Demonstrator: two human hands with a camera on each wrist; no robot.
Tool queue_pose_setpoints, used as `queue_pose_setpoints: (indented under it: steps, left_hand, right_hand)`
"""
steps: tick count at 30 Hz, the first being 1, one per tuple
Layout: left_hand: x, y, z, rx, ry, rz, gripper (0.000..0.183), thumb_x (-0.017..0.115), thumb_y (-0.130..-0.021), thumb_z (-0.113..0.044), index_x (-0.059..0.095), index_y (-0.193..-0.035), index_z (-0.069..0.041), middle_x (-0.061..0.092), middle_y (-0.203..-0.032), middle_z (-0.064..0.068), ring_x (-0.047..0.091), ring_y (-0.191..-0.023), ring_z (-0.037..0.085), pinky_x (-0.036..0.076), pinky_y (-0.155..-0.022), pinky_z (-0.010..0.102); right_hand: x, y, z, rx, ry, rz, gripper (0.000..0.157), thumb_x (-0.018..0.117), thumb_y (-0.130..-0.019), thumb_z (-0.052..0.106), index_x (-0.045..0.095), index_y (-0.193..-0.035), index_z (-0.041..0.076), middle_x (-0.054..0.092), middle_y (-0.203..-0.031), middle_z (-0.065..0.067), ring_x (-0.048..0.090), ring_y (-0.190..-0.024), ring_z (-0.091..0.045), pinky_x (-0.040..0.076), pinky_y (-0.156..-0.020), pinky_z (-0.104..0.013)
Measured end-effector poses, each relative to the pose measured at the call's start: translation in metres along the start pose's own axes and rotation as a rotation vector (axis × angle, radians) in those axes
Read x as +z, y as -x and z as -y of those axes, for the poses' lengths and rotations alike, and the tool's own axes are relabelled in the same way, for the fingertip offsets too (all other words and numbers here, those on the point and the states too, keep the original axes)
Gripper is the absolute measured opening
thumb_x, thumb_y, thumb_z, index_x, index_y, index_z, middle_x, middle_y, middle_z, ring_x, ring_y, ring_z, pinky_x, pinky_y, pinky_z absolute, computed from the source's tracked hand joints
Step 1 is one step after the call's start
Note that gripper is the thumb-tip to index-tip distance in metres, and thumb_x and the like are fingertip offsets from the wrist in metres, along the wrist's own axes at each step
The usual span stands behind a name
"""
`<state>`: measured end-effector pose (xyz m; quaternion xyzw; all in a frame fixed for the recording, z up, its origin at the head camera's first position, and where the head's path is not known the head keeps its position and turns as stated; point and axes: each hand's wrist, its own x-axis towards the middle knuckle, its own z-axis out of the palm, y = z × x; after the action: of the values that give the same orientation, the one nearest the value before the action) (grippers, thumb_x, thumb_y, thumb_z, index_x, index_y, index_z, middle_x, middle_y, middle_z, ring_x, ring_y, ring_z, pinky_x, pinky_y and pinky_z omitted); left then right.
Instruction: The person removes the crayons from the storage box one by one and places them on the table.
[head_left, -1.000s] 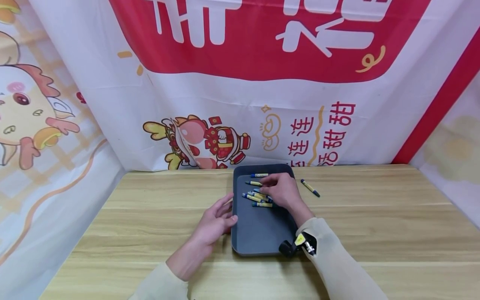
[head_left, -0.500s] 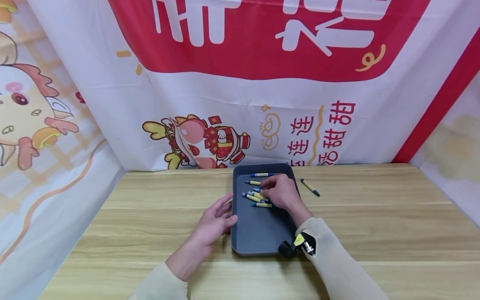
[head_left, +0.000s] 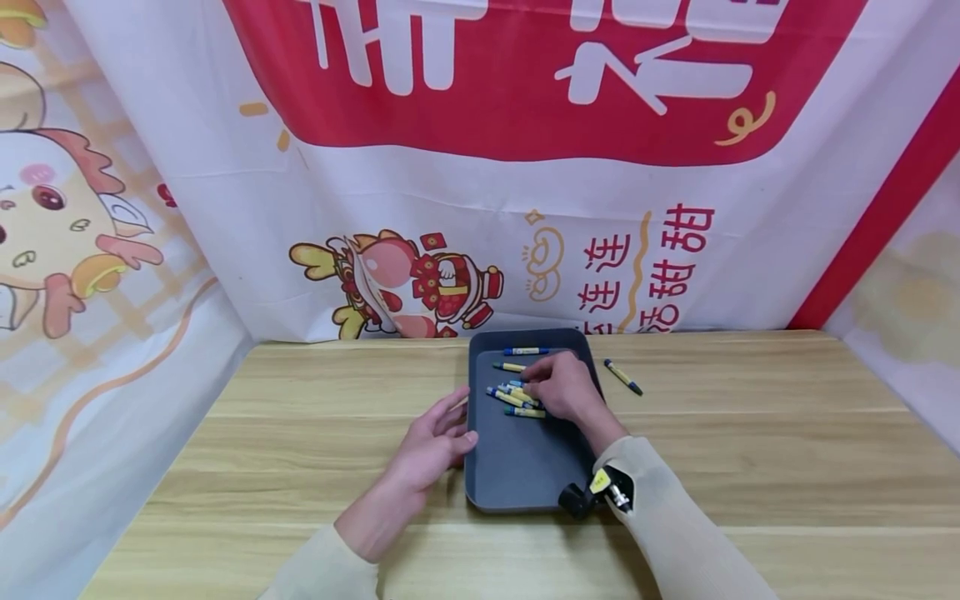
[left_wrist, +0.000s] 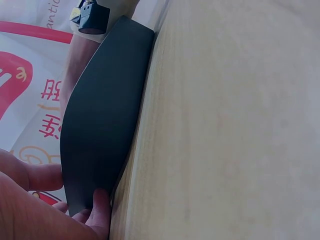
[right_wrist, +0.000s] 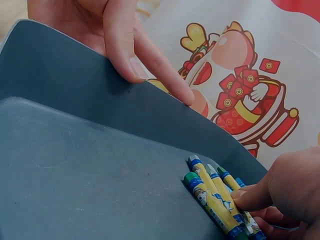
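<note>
A dark grey rectangular tray (head_left: 528, 475) lies on the wooden table with several yellow-wrapped crayons inside. My left hand (head_left: 431, 446) holds the tray's left wall, the thumb over the rim and the other fingers along the outside. In the tray's far half, my right hand (head_left: 566, 387) pinches at a bunch of crayons. Its thumb (right_wrist: 255, 196) presses on a yellow crayon (right_wrist: 225, 197) in the right wrist view, beside a green-tipped crayon (right_wrist: 212, 205). Farther back lie a blue-ended crayon (head_left: 527, 352) and a dark-tipped crayon (head_left: 510, 367), the latter partly hidden by the right hand.
One more crayon (head_left: 623, 377) lies on the table (head_left: 750, 450) just right of the tray. A printed cloth (head_left: 420, 192) hangs behind the table's far edge. A small black camera (head_left: 576, 498) on the right wrist sits over the tray's near right corner.
The right fingers have shifted slightly toward the near side, into the bunch of crayons. The left hand and the tray stay in place.
</note>
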<state>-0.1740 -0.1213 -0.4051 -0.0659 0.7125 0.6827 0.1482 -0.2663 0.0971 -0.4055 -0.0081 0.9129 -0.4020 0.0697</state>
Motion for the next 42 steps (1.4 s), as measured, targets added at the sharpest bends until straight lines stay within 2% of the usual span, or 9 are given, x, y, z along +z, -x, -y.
queue_pose_setpoints:
  steps: [14, 25, 29, 35, 42]
  left_hand:
    - [0.0022, 0.0031, -0.0032, 0.013, -0.003, 0.0, 0.073, 0.063, -0.099, 0.002, 0.041, -0.164, -0.023, 0.045, -0.166, 0.018, 0.053, -0.146, 0.037, 0.051, -0.115, 0.051]
    - [0.0022, 0.0026, -0.0027, -0.004, -0.019, -0.013, 0.073, 0.064, -0.1, 0.002, 0.042, -0.164, -0.025, 0.046, -0.166, 0.017, 0.054, -0.146, 0.036, 0.051, -0.116, 0.051]
    - [0.0018, 0.0022, -0.002, -0.002, -0.017, -0.011, 0.073, 0.064, -0.099, 0.002, 0.042, -0.164, -0.025, 0.046, -0.166, 0.016, 0.054, -0.146, 0.036, 0.051, -0.116, 0.05]
    - [0.0009, 0.0014, -0.0006, 0.005, -0.015, -0.008, 0.073, 0.064, -0.099, 0.001, 0.042, -0.164, -0.025, 0.046, -0.166, 0.016, 0.054, -0.146, 0.036, 0.051, -0.116, 0.05]
    - [0.0003, 0.001, 0.0002, 0.009, -0.011, -0.006, 0.073, 0.064, -0.099, 0.002, 0.042, -0.164, -0.025, 0.047, -0.166, 0.016, 0.054, -0.145, 0.035, 0.051, -0.115, 0.05]
  right_hand:
    - [0.0012, -0.0007, -0.0013, -0.001, 0.01, 0.002, 0.016, 0.074, -0.098, 0.012, 0.084, -0.111, 0.015, 0.075, -0.109, -0.006, 0.064, -0.097, -0.021, 0.055, -0.086, -0.038]
    - [0.0007, -0.0003, -0.001, 0.017, -0.012, -0.002, 0.015, 0.075, -0.098, 0.012, 0.084, -0.11, 0.015, 0.074, -0.11, -0.007, 0.064, -0.097, -0.022, 0.054, -0.085, -0.036]
    - [0.0011, 0.0007, 0.0001, 0.018, -0.019, -0.013, 0.014, 0.074, -0.098, 0.012, 0.084, -0.108, 0.015, 0.075, -0.115, -0.008, 0.064, -0.1, -0.023, 0.055, -0.089, -0.039]
    - [0.0011, 0.0009, 0.001, 0.011, -0.022, -0.044, 0.016, 0.072, -0.1, 0.013, 0.083, -0.111, 0.015, 0.075, -0.125, -0.01, 0.066, -0.113, -0.026, 0.055, -0.104, -0.049]
    - [0.0003, 0.0022, 0.0021, -0.014, -0.023, -0.09, 0.018, 0.071, -0.102, 0.016, 0.083, -0.115, 0.016, 0.077, -0.124, -0.008, 0.069, -0.107, -0.024, 0.057, -0.098, -0.046]
